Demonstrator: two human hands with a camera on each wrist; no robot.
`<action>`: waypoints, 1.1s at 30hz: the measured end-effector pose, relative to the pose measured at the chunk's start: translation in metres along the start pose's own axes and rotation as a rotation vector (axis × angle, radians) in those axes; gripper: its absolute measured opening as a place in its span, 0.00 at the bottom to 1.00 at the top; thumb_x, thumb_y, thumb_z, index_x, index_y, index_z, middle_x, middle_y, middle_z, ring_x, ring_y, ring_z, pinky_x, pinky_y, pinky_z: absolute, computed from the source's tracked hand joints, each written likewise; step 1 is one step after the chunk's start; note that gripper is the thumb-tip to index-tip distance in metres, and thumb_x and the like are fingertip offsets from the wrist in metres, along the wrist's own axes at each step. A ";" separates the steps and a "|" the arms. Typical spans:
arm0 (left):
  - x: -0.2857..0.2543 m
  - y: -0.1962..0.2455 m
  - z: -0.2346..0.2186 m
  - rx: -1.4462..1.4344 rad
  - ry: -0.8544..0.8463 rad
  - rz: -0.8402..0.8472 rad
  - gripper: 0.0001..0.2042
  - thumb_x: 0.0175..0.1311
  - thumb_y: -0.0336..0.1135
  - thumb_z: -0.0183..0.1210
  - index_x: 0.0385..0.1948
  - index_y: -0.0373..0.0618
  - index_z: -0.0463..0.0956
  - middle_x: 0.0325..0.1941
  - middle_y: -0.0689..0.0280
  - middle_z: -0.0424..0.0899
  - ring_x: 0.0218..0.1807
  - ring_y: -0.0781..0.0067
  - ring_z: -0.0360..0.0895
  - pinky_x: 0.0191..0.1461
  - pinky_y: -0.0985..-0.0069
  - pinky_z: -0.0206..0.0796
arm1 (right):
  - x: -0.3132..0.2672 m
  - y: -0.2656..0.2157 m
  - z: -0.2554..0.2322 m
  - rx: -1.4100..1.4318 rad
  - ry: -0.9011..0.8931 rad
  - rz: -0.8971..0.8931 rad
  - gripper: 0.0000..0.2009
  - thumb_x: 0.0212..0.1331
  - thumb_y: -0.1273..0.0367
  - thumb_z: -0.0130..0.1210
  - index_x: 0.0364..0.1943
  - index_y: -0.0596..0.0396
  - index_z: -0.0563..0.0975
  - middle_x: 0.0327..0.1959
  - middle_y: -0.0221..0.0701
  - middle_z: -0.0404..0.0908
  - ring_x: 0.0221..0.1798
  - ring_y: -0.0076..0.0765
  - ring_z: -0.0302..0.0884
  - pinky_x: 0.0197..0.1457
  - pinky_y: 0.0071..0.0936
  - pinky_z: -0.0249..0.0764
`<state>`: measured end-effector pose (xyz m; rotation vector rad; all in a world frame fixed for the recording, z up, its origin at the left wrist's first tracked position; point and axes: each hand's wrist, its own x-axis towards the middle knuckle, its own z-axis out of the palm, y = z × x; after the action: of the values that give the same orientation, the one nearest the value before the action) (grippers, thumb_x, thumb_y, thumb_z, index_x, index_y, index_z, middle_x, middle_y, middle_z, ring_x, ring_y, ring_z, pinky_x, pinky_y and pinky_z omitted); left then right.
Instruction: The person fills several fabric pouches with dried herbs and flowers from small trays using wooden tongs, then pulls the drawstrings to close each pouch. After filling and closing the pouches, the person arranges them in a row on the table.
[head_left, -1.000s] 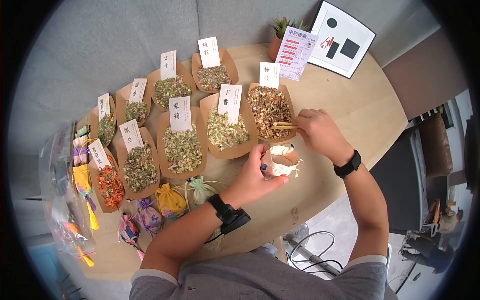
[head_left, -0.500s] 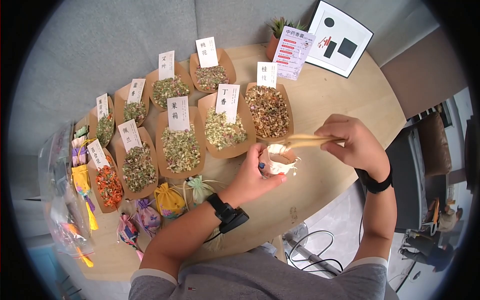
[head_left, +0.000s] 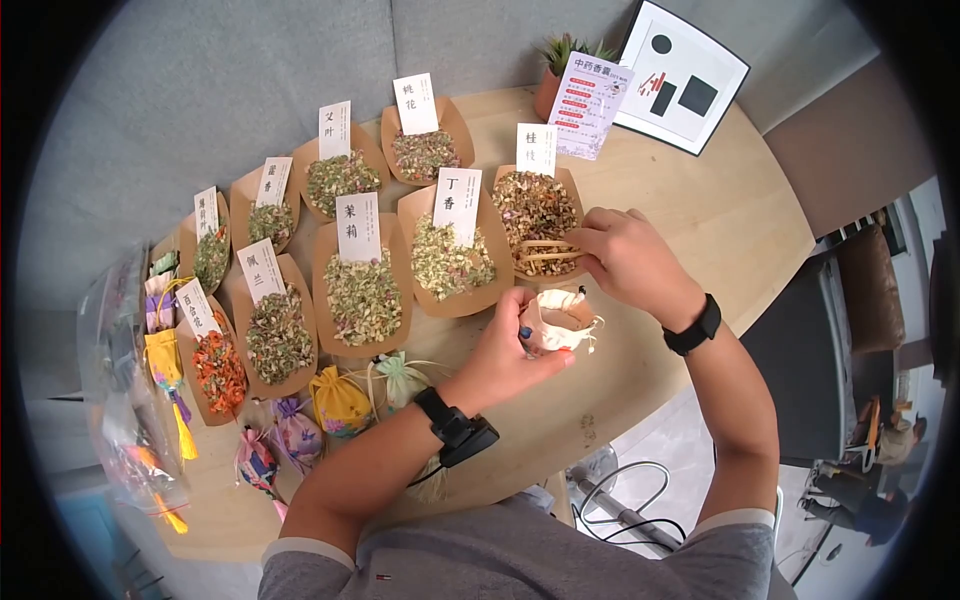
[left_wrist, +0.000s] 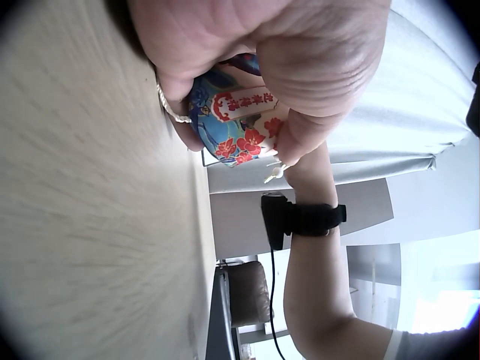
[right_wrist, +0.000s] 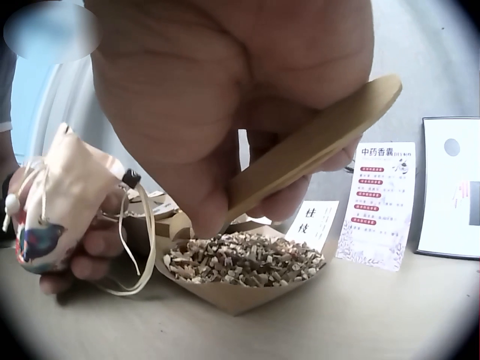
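My left hand [head_left: 500,350] grips a small drawstring pouch [head_left: 562,335], its mouth upward. The left wrist view shows the pouch's blue side with red flowers [left_wrist: 240,142] and a label. In my right hand [head_left: 640,265] is a pair of wooden tongs [right_wrist: 315,146], pinched between thumb and fingers. The tong tips reach into brown chopped twigs [head_left: 535,205] in a kraft paper tray [head_left: 576,190], just beyond the pouch. A white card [head_left: 537,148] stands at that tray's back.
Several more paper trays of dried herbs and flowers, such as the orange petals [head_left: 218,370], spread leftward. Filled pouches [head_left: 340,402] lie near the left forearm. A purple printed sign [head_left: 590,105], a potted plant [head_left: 550,90] and a framed picture [head_left: 685,75] stand at the back right.
The right hand swung the tongs from the twig tray back over the pouch mouth, then returned them to the twigs. The left hand has kept the pouch nearly still.
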<state>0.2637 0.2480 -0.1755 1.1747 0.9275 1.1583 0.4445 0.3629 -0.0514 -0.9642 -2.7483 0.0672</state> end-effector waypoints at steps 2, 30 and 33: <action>0.000 -0.001 0.000 -0.017 -0.003 0.000 0.39 0.53 0.39 0.76 0.60 0.35 0.59 0.52 0.58 0.74 0.49 0.74 0.73 0.51 0.72 0.71 | 0.001 0.002 0.004 -0.015 -0.022 0.010 0.13 0.51 0.74 0.65 0.44 0.53 0.84 0.38 0.32 0.82 0.41 0.43 0.80 0.46 0.39 0.71; 0.000 -0.007 0.002 0.011 0.010 0.008 0.40 0.54 0.39 0.76 0.62 0.35 0.58 0.52 0.59 0.74 0.49 0.74 0.73 0.51 0.72 0.72 | -0.042 -0.005 -0.076 0.432 -0.146 0.196 0.14 0.50 0.81 0.66 0.44 0.63 0.83 0.34 0.38 0.81 0.35 0.42 0.81 0.40 0.35 0.75; 0.000 -0.004 0.001 0.007 0.012 0.011 0.39 0.54 0.39 0.76 0.62 0.35 0.58 0.52 0.59 0.74 0.49 0.75 0.73 0.51 0.72 0.72 | -0.034 0.003 -0.057 0.334 -0.098 0.236 0.14 0.50 0.80 0.66 0.43 0.63 0.83 0.35 0.39 0.82 0.35 0.45 0.81 0.41 0.36 0.76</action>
<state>0.2650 0.2474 -0.1793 1.1812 0.9365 1.1730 0.4848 0.3421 -0.0030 -1.2042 -2.5740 0.6053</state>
